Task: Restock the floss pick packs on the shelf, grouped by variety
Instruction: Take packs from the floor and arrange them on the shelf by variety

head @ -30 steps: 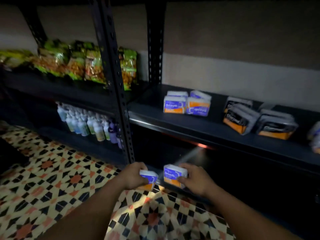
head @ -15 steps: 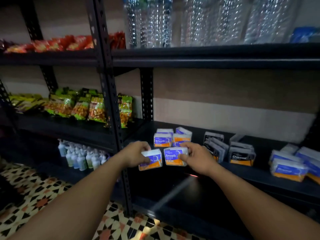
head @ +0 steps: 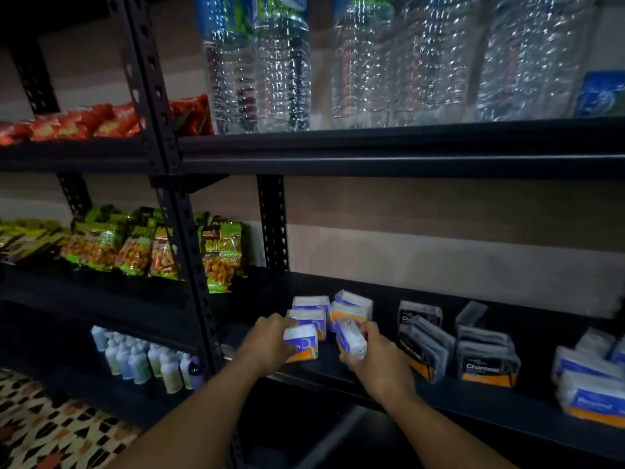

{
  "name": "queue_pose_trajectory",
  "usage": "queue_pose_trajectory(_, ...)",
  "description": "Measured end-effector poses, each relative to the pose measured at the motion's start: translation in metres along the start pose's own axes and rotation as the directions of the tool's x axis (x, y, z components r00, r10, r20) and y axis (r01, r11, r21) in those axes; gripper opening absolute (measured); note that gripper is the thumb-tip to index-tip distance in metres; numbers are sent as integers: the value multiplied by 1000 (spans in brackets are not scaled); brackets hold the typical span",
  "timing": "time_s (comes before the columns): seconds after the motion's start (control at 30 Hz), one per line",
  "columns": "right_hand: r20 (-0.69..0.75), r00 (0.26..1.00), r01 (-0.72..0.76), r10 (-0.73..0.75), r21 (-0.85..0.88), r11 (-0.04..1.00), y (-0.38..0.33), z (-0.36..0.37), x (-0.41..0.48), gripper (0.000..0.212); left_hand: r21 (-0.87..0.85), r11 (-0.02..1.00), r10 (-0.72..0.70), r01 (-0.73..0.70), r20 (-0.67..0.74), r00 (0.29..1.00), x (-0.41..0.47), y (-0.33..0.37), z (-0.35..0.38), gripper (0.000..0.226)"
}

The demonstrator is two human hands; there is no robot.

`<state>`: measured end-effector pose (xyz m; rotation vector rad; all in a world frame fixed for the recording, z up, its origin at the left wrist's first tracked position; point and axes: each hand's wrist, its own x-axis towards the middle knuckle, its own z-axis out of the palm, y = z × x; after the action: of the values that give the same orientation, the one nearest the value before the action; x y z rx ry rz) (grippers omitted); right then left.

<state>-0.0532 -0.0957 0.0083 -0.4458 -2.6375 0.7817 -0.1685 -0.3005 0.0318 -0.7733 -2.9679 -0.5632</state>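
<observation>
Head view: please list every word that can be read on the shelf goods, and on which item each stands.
"Charcoal": on the front dark pack.
"Charcoal", slanted: on the leaning dark pack left of it.
"CIKA", start partly hidden: on the green snack bag.
Too blurred: orange-bottomed pack in left hand, tilted pack in right hand, blue-white pack far right, water bottle labels.

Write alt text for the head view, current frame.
A person holds two purple-and-orange floss pick packs over a dark shelf: one pack in the grip of the left hand, a second pack in the grip of the right hand, just in front of matching packs. Black Charcoal packs stand to the right; water bottles fill the shelf above.
</observation>
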Motion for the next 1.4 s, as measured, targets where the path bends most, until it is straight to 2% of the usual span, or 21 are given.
queue_pose_trajectory(0.13, 10, 1000, -6, 6, 4, 1000, 4, 13, 17, 64, -8, 999, 39, -39, -42, 998, 16, -7, 12, 54)
queue_pose_trajectory(0.33, 17, 999, 29, -32, 154, 988, 19, 26, 26, 82, -118, 990, 73, -82, -79, 994, 20, -21, 35, 68)
queue_pose_trajectory(0.43, 5, 1000, 27, -28, 217, 976, 23, 26, 26, 84, -258, 965, 9, -47, -144, 990, 13, -25, 55, 69)
queue_pose_trajectory(0.53, 21, 999, 27, -32, 189, 982, 22, 25, 23, 83, -343, 939, -54, -16, -192, 980, 10, -22, 66, 68)
queue_pose_trajectory(0.83, 45, 998, 26, -37, 213, 977, 26, 25, 15, 85, -344, 935, -139, 88, -125, 982, 11, -18, 62, 69)
queue_pose_trajectory(1.03, 74, 996, 50, -55, 70, 996, 36, 15, 5, 81, -322, 943, -135, 86, -136, 981, 11, -20, 63, 70)
queue_pose_trajectory(1.17, 158, 976, 171, -152, -114, 979, 43, 8, -1, 72, -309, 949, -113, 65, -142, 983, 12, -22, 64, 70)
queue_pose_trajectory(1.4, 257, 945, 250, -203, -163, 954, 43, -3, 3, 79, -328, 944, -68, 17, -145, 987, 13, -28, 65, 70)
